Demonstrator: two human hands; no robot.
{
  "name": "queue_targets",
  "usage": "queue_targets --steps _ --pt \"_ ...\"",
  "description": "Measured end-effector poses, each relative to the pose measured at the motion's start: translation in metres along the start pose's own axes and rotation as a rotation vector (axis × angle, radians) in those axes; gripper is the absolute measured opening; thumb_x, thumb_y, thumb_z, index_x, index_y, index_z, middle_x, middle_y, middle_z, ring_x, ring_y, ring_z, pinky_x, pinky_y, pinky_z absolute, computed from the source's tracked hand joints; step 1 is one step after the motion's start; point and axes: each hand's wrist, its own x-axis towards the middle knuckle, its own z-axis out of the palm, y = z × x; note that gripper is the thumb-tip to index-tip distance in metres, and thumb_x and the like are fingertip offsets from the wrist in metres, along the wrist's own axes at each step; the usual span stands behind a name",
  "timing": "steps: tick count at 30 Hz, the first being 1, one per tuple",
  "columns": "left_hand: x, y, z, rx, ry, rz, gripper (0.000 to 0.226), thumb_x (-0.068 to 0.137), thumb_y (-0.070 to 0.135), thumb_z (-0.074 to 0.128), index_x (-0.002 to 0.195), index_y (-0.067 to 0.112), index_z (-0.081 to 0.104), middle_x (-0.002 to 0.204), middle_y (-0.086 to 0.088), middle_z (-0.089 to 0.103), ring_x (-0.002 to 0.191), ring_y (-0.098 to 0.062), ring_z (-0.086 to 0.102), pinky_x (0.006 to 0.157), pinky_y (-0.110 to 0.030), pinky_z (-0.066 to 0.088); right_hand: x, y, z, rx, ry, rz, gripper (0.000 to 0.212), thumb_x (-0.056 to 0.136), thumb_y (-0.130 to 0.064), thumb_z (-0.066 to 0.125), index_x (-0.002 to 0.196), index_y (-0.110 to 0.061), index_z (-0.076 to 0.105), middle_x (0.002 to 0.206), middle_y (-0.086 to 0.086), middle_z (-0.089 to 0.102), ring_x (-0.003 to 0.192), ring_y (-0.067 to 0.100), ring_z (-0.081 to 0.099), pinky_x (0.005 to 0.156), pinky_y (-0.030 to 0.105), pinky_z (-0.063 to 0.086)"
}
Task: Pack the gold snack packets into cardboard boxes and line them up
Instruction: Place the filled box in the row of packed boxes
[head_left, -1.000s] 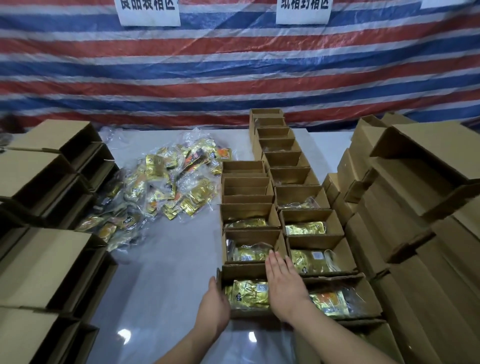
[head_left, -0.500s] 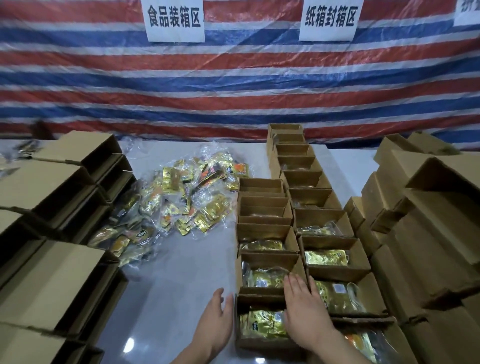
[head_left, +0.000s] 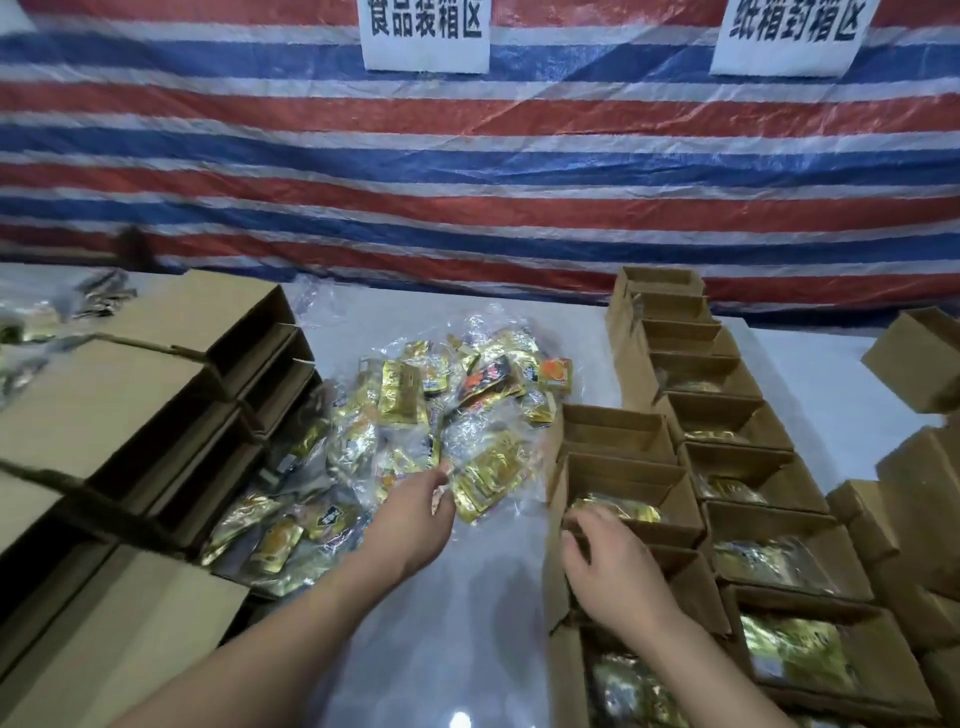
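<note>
A pile of gold snack packets (head_left: 405, 395) in clear wrap lies on the white table (head_left: 467, 623), left of centre. My left hand (head_left: 410, 525) reaches into the pile's near right edge, fingers closed on the edge of one gold packet (head_left: 485, 486). Two rows of open cardboard boxes (head_left: 727, 410) run away from me on the right, most with a gold packet inside. My right hand (head_left: 613, 566) rests on the left row, fingers curled over the near rim of one box (head_left: 649, 478) that holds a packet.
Stacks of empty cardboard boxes lying on their sides (head_left: 130, 389) fill the left side. More boxes (head_left: 914, 467) are piled at the far right. A red, white and blue striped tarp (head_left: 467, 182) with two paper signs hangs behind the table.
My left hand has left the nearest box and reached forward-left into the packet pile. My right hand moved up one box along the left row. The view has tilted up and left.
</note>
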Motion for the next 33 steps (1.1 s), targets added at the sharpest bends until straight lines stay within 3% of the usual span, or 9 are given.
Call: queue_targets --steps 4,8,11,14,16,19,24,30,33 --pt "0.023 -0.031 -0.081 0.232 0.304 0.1 0.029 0.095 0.028 0.045 0.11 0.01 0.063 0.112 -0.008 0.063 0.104 -0.028 0.059 0.088 -0.039 0.048 0.014 -0.013 0.028 -0.002 -0.066 -0.048 0.019 0.097 -0.023 0.054 0.109 -0.016 0.067 0.099 -0.004 0.06 0.1 0.018 0.061 0.084 0.027 0.04" --pt "0.041 -0.09 -0.173 0.526 0.472 -0.066 0.033 0.092 0.031 0.048 0.11 0.007 0.06 0.113 -0.015 0.06 0.102 -0.036 0.057 0.087 -0.044 0.044 0.03 -0.037 0.05 0.025 -0.119 -0.066 0.025 0.096 -0.025 0.055 0.117 -0.015 0.066 0.113 -0.001 0.064 0.11 0.017 0.06 0.094 0.028 0.042" --pt "0.046 -0.126 -0.209 0.693 0.443 -0.199 0.044 0.087 0.039 0.055 0.119 0.009 0.05 0.12 -0.017 0.056 0.112 -0.037 0.051 0.094 -0.047 0.04 0.034 -0.057 0.062 0.012 -0.128 -0.085 0.028 0.097 -0.03 0.052 0.119 -0.02 0.065 0.116 -0.006 0.063 0.112 0.014 0.058 0.093 0.027 0.04" --pt "0.055 -0.154 -0.224 0.752 0.276 -0.409 0.079 0.082 0.051 0.062 0.139 0.005 0.033 0.138 -0.02 0.044 0.127 -0.038 0.043 0.105 -0.049 0.037 0.036 -0.074 0.069 -0.018 -0.144 -0.11 0.028 0.098 -0.035 0.047 0.121 -0.026 0.062 0.118 -0.01 0.06 0.113 0.01 0.056 0.087 0.024 0.035" --pt "0.057 -0.17 -0.223 0.732 0.181 -0.546 0.091 0.083 0.052 0.062 0.148 0.004 0.02 0.148 -0.021 0.032 0.134 -0.039 0.035 0.109 -0.05 0.034 0.037 -0.082 0.073 0.004 -0.166 -0.127 0.029 0.099 -0.033 0.047 0.122 -0.022 0.061 0.119 -0.007 0.06 0.114 0.013 0.056 0.093 0.026 0.038" --pt "0.053 -0.182 -0.214 0.716 0.164 -0.598 0.081 0.09 0.034 0.054 0.151 0.003 0.011 0.155 -0.02 0.023 0.14 -0.04 0.027 0.109 -0.052 0.034 0.037 -0.088 0.074 0.008 -0.163 -0.136 0.03 0.099 -0.031 0.046 0.122 -0.02 0.061 0.118 -0.004 0.06 0.113 0.015 0.056 0.095 0.028 0.039" --pt "0.043 -0.163 -0.217 0.751 0.254 -0.571 0.059 0.095 0.013 0.042 0.147 -0.003 0.021 0.146 -0.023 0.036 0.131 -0.042 0.038 0.101 -0.05 0.04 0.041 -0.095 0.074 0.015 -0.172 -0.138 0.027 0.098 -0.031 0.047 0.119 -0.021 0.061 0.115 -0.004 0.061 0.11 0.016 0.057 0.092 0.03 0.041" --pt "0.013 -0.105 -0.257 0.75 0.226 -0.341 0.02 0.089 0.001 0.046 0.107 0.003 0.055 0.094 -0.012 0.062 0.086 -0.031 0.063 0.073 -0.038 0.055 0.057 -0.127 0.071 0.087 -0.178 -0.207 0.021 0.096 -0.027 0.049 0.105 -0.016 0.064 0.104 -0.001 0.061 0.101 0.018 0.058 0.089 0.034 0.046" --pt "-0.009 -0.061 -0.271 0.799 0.275 -0.253 0.018 0.089 0.005 0.049 0.103 0.012 0.058 0.092 -0.01 0.064 0.089 -0.031 0.064 0.071 -0.037 0.054 0.065 -0.155 0.054 0.209 -0.109 -0.247 0.021 0.096 -0.03 0.052 0.11 -0.02 0.066 0.103 -0.007 0.06 0.102 0.015 0.059 0.087 0.028 0.046"
